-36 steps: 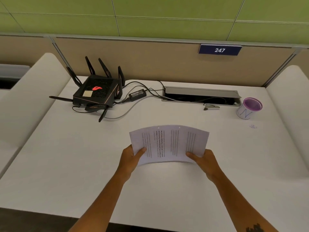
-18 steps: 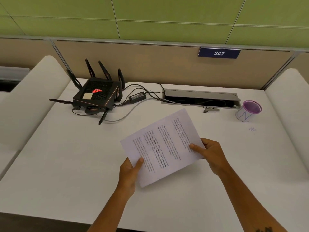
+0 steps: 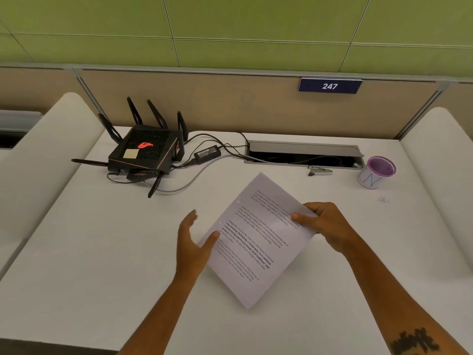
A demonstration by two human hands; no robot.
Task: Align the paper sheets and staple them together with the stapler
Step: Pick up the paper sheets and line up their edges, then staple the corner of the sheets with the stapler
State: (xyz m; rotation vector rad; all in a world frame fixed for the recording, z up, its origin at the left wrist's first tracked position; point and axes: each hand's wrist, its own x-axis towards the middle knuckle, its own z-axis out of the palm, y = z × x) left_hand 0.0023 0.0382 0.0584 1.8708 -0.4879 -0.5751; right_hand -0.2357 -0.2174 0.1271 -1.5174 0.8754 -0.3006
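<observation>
A stack of printed paper sheets [image 3: 258, 237] hangs tilted above the white desk [image 3: 102, 252], one corner pointing away from me. My right hand [image 3: 325, 226] pinches the sheets at their right edge, thumb on top. My left hand [image 3: 192, 242] is spread, fingers straight, with its thumb touching the sheets' left edge. A small silver stapler [image 3: 320, 171] lies far back on the desk, in front of the cable tray, well beyond both hands.
A black router [image 3: 144, 152] with antennas, its power brick [image 3: 207, 152] and cables occupy the back left. An open grey cable tray [image 3: 304, 156] runs along the back. A purple-rimmed cup [image 3: 376, 172] stands back right. White side dividers flank the desk.
The sheets have turned from lying sideways to a diagonal tilt. My left hand let go of its grip and spread out; my right hand kept hold and moved up and right.
</observation>
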